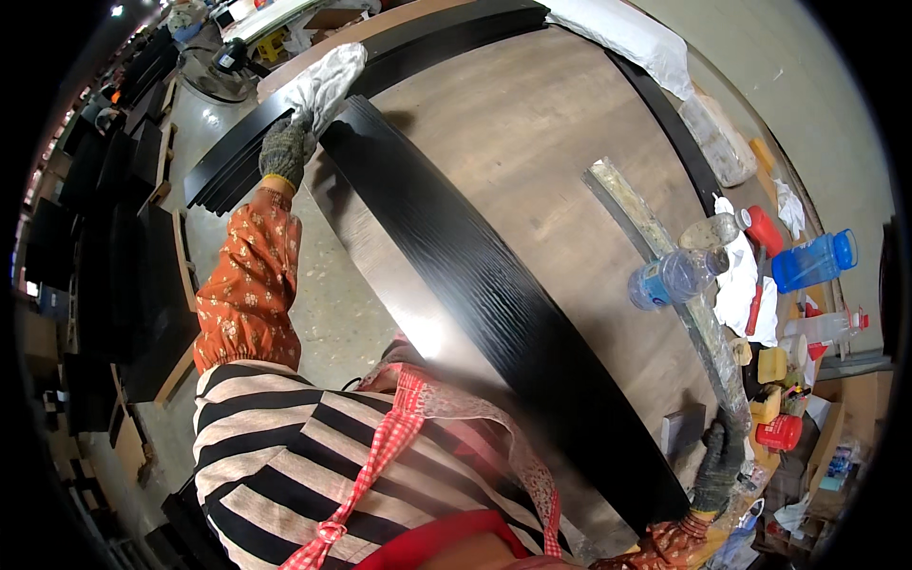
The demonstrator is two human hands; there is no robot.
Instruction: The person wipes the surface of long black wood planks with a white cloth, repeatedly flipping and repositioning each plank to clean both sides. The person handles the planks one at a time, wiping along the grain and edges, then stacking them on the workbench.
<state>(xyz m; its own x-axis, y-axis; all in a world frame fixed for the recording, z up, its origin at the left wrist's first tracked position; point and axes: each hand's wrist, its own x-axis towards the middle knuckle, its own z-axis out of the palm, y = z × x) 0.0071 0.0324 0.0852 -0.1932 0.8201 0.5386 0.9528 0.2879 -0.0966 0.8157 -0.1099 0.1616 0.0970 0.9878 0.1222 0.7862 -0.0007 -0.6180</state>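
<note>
My left hand (288, 144), in a dark grey knit glove, is closed round a bunched white cloth (328, 84). The cloth hangs over the far end of a long black board (465, 256) with a grooved, wood-grain face. The board runs slantwise across the table (532, 104) toward my lower right. Down there my right hand (719, 470), gloved too, lies with its fingers stretched out by the near end of a worn metal strip (698, 328). A small grey block (682, 429) sits between that hand and the black board.
Across the strip lies a clear plastic bottle (662, 281). The table's right side holds a blue bottle (807, 261), a red jar (779, 432), yellow sponges (771, 365) and white rags (736, 285). More black boards (233, 157) are stacked past my left hand. A floor fan (214, 71) stands beyond.
</note>
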